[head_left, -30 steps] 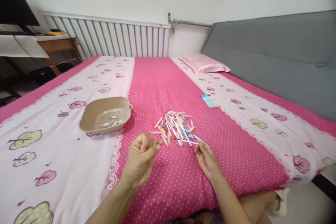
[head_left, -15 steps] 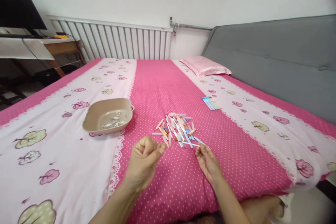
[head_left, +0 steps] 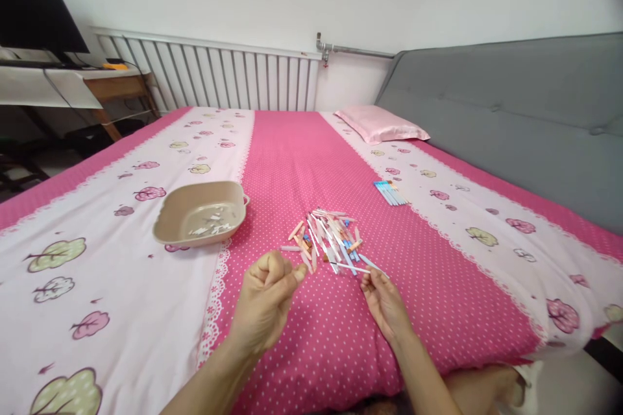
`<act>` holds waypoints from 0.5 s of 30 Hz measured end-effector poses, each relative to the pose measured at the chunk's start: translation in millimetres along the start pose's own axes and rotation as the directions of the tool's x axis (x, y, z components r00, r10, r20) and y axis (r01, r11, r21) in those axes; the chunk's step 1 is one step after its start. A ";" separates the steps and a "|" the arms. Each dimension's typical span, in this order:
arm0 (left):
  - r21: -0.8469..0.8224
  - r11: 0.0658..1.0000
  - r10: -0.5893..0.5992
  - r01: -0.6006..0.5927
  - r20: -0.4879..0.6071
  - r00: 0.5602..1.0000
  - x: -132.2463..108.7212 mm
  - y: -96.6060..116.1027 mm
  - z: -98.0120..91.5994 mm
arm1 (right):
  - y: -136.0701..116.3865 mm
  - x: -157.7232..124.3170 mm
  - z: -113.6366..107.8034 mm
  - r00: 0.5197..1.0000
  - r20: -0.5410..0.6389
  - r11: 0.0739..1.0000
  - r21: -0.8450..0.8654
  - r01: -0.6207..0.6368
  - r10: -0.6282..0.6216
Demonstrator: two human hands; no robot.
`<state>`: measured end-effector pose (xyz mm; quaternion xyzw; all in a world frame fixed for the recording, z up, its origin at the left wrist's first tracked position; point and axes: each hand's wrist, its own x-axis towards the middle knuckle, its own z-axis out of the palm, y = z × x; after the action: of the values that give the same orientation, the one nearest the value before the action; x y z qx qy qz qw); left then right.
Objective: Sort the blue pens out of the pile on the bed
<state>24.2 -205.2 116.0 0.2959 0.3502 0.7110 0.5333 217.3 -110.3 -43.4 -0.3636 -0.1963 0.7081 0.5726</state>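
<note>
A pile of thin pens and caps (head_left: 327,237), white, pink, orange and blue, lies on the pink dotted strip of the bed (head_left: 302,162). My right hand (head_left: 384,301) pinches one thin white pen (head_left: 351,266) at the near edge of the pile. Just left of the pile my left hand (head_left: 267,301) hovers with its fingers curled into a loose fist, thumb against forefinger; I cannot make out anything in it. A beige plastic basin (head_left: 200,213) with small white bits inside sits to the left of the pile.
A neat row of blue pens (head_left: 390,192) lies further back on the right. A pink pillow (head_left: 380,123) rests by the grey padded headboard (head_left: 506,117). A radiator (head_left: 214,74) lines the far wall, and a desk (head_left: 63,81) stands at the left.
The camera tilted slightly, so the scene sits a little lower in view. Both hands stay almost still, the right one still on the white pen.
</note>
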 end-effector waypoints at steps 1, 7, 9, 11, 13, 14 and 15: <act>0.006 1.000 0.004 -0.004 -0.010 1.000 0.3 -0.6 -0.9 | -0.1 -0.2 0.4 1.000 -0.002 1.000 -0.002 0.000 0.000; 0.062 0.998 0.028 -0.024 -0.053 0.998 3.4 -4.2 -6.0 | 0.2 0.1 1.3 1.000 -0.003 1.000 0.002 0.005 -0.005; 0.096 0.995 0.041 -0.035 -0.066 0.997 4.7 -4.5 -7.4 | 0.9 0.8 0.4 1.000 0.001 1.000 -0.002 0.009 -0.009; 0.181 0.981 0.084 -0.067 -0.088 0.993 5.7 -4.6 -11.1 | 1.4 1.3 -0.9 1.000 0.008 1.000 -0.007 0.012 -0.012; 0.354 0.929 0.154 -0.108 -0.105 0.983 5.7 -4.6 -20.1 | 1.6 1.3 -1.9 1.000 0.013 1.000 -0.007 0.014 -0.014; 0.476 0.872 0.186 -0.117 -0.101 0.977 5.0 -4.7 -27.5 | 1.5 1.3 -2.0 1.000 0.013 1.000 -0.005 0.014 -0.014; 0.605 0.788 0.215 -0.113 -0.099 0.972 3.7 -4.8 -37.3 | 1.4 1.2 -1.9 1.000 0.012 1.000 -0.003 0.012 -0.012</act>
<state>-3.7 -207.5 90.6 0.4186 0.5703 0.6306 0.3192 217.7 -109.7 -46.0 -0.3592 -0.2029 0.7065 0.5750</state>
